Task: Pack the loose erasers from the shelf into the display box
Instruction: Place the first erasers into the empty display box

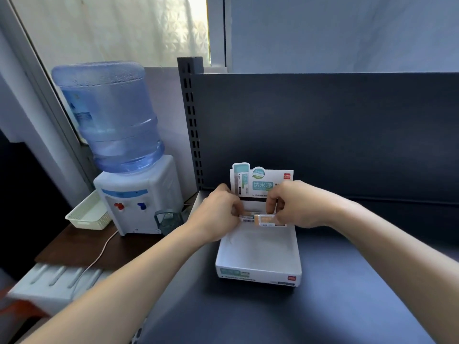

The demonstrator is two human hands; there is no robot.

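Observation:
A white display box (258, 271) with an upright printed header card (263, 181) stands on the dark shelf (323, 306). Both hands work at the box's far end. My left hand (218, 214) pinches a wrapped eraser with a barcode label (247, 219) at its left end. My right hand (295, 204) pinches an orange-and-white wrapped eraser (267, 219) from above. The two erasers sit end to end, low against the back of the box. The near part of the box interior is bare white.
A water dispenser (139, 202) with a blue bottle (109, 115) stands on a brown table to the left, beside a white basket (87, 214) and a small mesh cup (169, 219). The shelf's dark back panel (323, 132) rises behind the box.

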